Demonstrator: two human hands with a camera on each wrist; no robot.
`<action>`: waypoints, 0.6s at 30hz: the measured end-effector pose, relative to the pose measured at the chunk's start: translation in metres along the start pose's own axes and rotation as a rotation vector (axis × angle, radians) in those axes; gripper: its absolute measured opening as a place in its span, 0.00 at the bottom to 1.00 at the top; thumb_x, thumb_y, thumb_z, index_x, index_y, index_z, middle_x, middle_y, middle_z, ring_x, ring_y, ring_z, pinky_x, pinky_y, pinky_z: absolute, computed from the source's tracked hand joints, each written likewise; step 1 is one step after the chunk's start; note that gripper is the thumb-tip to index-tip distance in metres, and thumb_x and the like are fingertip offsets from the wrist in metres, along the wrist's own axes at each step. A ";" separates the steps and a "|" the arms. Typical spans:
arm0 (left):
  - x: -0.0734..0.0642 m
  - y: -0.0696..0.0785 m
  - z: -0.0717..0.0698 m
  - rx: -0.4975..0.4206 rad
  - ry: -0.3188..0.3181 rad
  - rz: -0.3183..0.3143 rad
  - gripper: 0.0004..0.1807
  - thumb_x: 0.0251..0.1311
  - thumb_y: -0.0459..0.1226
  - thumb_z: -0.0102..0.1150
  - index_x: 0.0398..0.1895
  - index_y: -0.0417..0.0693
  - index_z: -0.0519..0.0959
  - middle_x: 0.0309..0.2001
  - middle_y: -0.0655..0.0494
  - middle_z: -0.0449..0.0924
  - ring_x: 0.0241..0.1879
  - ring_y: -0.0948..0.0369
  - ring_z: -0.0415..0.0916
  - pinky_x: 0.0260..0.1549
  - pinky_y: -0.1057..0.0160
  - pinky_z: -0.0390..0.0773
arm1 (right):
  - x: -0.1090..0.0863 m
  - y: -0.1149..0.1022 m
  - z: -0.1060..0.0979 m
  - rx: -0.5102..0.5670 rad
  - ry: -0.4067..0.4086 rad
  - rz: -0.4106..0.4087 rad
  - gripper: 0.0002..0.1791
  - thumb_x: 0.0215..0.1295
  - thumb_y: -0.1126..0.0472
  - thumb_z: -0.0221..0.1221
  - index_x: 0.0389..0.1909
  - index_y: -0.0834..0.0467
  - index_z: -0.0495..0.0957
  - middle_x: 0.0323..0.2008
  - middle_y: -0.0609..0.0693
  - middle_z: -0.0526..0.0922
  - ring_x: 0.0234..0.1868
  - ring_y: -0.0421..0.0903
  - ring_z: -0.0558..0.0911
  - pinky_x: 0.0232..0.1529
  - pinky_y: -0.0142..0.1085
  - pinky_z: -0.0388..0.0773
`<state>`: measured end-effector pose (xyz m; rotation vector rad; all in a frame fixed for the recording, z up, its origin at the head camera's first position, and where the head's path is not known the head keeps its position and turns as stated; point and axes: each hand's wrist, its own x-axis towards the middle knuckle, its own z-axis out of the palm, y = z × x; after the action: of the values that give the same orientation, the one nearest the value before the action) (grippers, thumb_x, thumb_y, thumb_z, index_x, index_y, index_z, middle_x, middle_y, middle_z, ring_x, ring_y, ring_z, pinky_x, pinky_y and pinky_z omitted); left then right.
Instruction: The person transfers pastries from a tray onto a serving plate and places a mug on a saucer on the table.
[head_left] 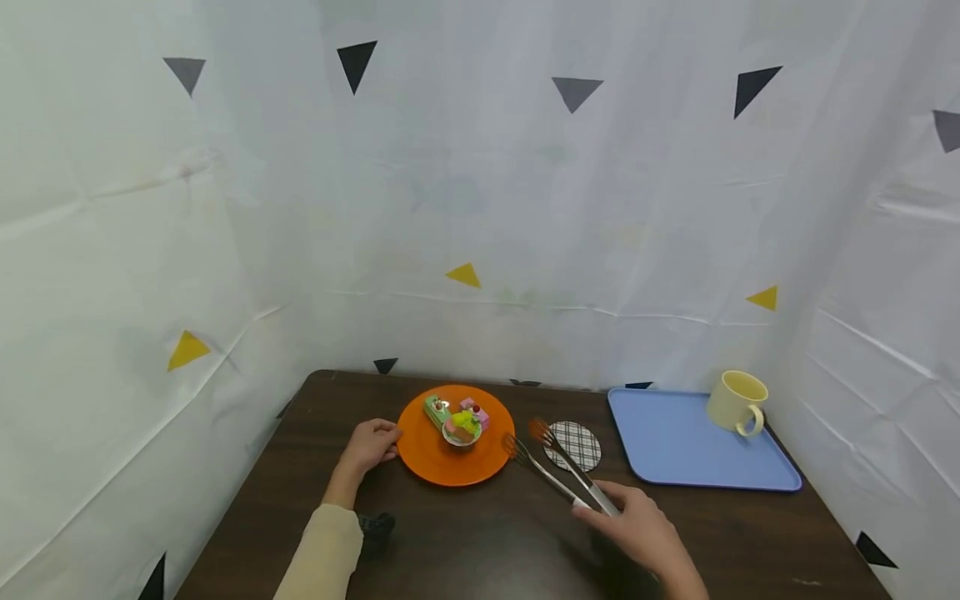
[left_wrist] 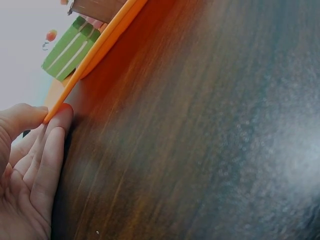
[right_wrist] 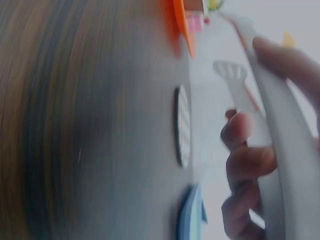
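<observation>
My left hand (head_left: 367, 448) pinches the left rim of an orange plate (head_left: 457, 473). In the left wrist view the thumb lies over the plate's edge and fingers (left_wrist: 52, 155) lie under it. On the plate sit a green striped cake piece (head_left: 435, 411), a pink cake piece (head_left: 478, 412) and a small cup (head_left: 461, 432) with yellow-green and brownish pieces. My right hand (head_left: 637, 525) grips metal tongs (head_left: 551, 478), their arms spread and reddish tips pointing at the plate's right side. Nothing is between the tips.
A round checked coaster (head_left: 585, 442) lies right of the plate, partly under the tongs in the head view. Farther right, a blue tray (head_left: 675, 454) carries a yellow mug (head_left: 731, 404). White patterned curtain (head_left: 525, 208) encloses the dark wooden table (head_left: 465, 550) behind and at both sides.
</observation>
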<state>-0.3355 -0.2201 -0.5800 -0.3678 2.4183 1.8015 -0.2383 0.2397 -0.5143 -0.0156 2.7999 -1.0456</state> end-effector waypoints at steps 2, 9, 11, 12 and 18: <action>0.000 -0.001 0.000 -0.004 0.001 0.006 0.20 0.80 0.40 0.59 0.64 0.33 0.78 0.49 0.43 0.86 0.35 0.63 0.83 0.38 0.68 0.88 | -0.001 0.007 -0.003 0.051 -0.007 -0.017 0.37 0.61 0.36 0.75 0.65 0.54 0.85 0.41 0.46 0.87 0.37 0.44 0.79 0.37 0.40 0.76; 0.000 -0.001 -0.002 -0.015 -0.011 0.019 0.21 0.80 0.40 0.58 0.64 0.32 0.77 0.50 0.42 0.86 0.36 0.62 0.84 0.39 0.66 0.89 | -0.008 0.027 -0.015 0.130 -0.021 0.029 0.36 0.65 0.41 0.74 0.67 0.59 0.82 0.45 0.49 0.88 0.39 0.45 0.80 0.38 0.39 0.78; -0.001 -0.001 -0.003 -0.016 -0.016 0.022 0.21 0.80 0.40 0.58 0.64 0.32 0.77 0.50 0.41 0.86 0.36 0.62 0.84 0.40 0.66 0.89 | -0.009 0.035 -0.019 0.136 -0.017 0.061 0.37 0.66 0.40 0.73 0.67 0.60 0.82 0.47 0.51 0.88 0.40 0.45 0.80 0.38 0.39 0.79; 0.000 -0.001 -0.003 -0.015 -0.016 0.024 0.21 0.80 0.40 0.58 0.64 0.31 0.77 0.50 0.41 0.86 0.36 0.62 0.84 0.40 0.65 0.89 | -0.010 0.039 -0.022 0.129 -0.013 0.076 0.37 0.67 0.39 0.72 0.67 0.60 0.82 0.48 0.51 0.88 0.41 0.46 0.80 0.38 0.40 0.79; -0.003 0.001 0.000 -0.017 -0.009 0.031 0.21 0.80 0.40 0.58 0.64 0.31 0.77 0.52 0.39 0.86 0.37 0.62 0.85 0.40 0.67 0.89 | -0.013 0.067 -0.042 0.055 0.032 0.145 0.41 0.68 0.33 0.68 0.66 0.63 0.81 0.49 0.57 0.89 0.42 0.48 0.81 0.38 0.43 0.80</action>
<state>-0.3332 -0.2196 -0.5787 -0.3247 2.4172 1.8332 -0.2287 0.3189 -0.5250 0.2091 2.7505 -1.0959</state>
